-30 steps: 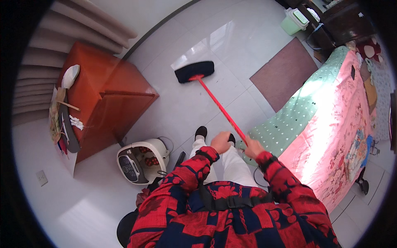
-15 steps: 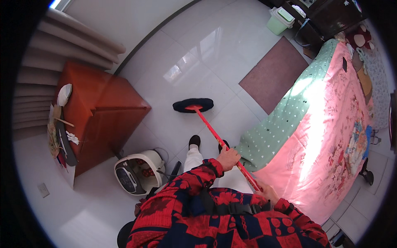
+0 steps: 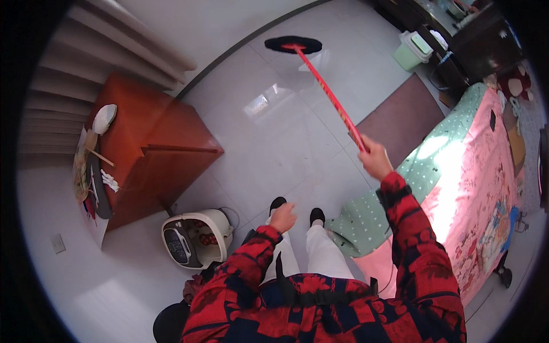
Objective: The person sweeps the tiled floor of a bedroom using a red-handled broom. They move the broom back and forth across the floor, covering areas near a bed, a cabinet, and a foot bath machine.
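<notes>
**Presently, the left hand (image 3: 282, 218) is hanging free while the right hand (image 3: 376, 159) is holding a broom (image 3: 328, 92) far out**

Nearest, two black shoes (image 3: 278, 204) are standing on the tiled floor (image 3: 269, 160), a cream and grey basin (image 3: 220, 219) sitting to their left and the bed's green dotted cover (image 3: 366, 220) draping just beside the right shoe. Room for moving is running narrow between basin and bed (image 3: 446, 228), then widening farther out, with the corner of a red-brown cabinet (image 3: 148, 137) jutting in from the left and a brown mat (image 3: 400, 120) lying on the right. A dark skirting strip (image 3: 229, 55) is bounding the floor at far left.

The pale, glossy tiles are meeting in thin lines and mirroring a bright patch beyond the shoes. Sunlight is falling across the bed's pink flowered part. Brown curtains (image 3: 126, 43) are hanging behind the cabinet, and a pale green bin (image 3: 412, 51) is standing by dark furniture (image 3: 474, 51) at far right.

The left hand is hovering near the left shoe, well apart from the broom, its slightly blurred fingers loosely parting. Farther out, the right hand is wrapping its fingers firmly around the near end of the broom's red handle. The handle is slanting far and leftward to the black head (image 3: 313, 46), near the skirting strip; I cannot tell whether the head is touching the floor.
</notes>
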{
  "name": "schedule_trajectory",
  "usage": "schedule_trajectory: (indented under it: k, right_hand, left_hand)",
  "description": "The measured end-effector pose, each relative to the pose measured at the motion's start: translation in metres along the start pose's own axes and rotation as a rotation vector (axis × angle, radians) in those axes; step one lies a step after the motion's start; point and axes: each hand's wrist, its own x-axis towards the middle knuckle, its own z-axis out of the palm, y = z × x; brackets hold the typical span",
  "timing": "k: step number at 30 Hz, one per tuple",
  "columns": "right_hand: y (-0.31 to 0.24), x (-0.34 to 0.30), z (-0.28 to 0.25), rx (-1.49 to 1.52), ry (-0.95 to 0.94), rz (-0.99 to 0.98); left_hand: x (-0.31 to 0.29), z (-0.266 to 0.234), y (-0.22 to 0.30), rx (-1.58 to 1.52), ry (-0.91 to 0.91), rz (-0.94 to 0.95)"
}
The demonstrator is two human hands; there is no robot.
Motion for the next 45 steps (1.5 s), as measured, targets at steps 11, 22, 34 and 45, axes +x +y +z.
schedule_trajectory:
  k: [11,22,34,45]
  right_hand:
    - [-0.05,0.252,0.101,-0.04,-0.169,0.312]
    - [0.017,0.261,0.138,-0.487,-0.195,0.166]
    - [0.133,0.03,0.062,-0.524,-0.151,0.295]
    - [0.069,-0.35,0.017,-0.104,-0.296,0.507]
  left_hand:
    - [-0.2,0.02,-0.23,-0.544,0.163,-1.057]
    - [-0.225,0.057,-0.205,-0.862,0.116,-1.087]
    - [-0.11,0.008,-0.156,-0.795,0.187,-0.761]
    - [-0.014,0.103,0.074,-0.248,-0.19,0.214]
